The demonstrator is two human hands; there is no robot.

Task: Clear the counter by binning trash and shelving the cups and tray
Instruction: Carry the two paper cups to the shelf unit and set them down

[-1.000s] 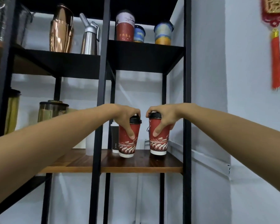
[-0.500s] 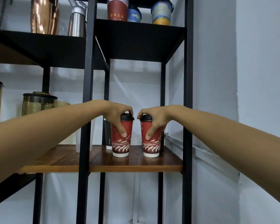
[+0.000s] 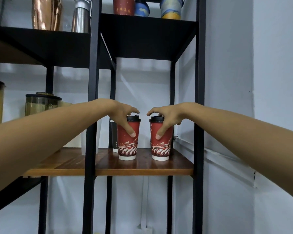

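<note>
Two red paper cups with black lids stand upright side by side on the wooden shelf [image 3: 142, 166] of a black metal rack. My left hand [image 3: 121, 114] wraps the left red cup [image 3: 128, 147], thumb on its front and index finger raised over the lid. My right hand [image 3: 169, 115] holds the right red cup [image 3: 161, 148] the same way, thumb pressed on its front. A narrow gap separates the cups. Both cup bases rest on the shelf.
A black cup [image 3: 114, 137] stands just behind the left red cup, with a translucent white cup stack [image 3: 90, 141] and lidded jars [image 3: 39, 103] further left. The upper shelf holds patterned cups [image 3: 123, 5], a copper shaker [image 3: 46, 13] and a steel dispenser [image 3: 81, 16]. Black posts [image 3: 199, 115] frame the bay.
The cups came down onto the wooden shelf and now stand a little further apart. Both index fingers have lifted off the lids.
</note>
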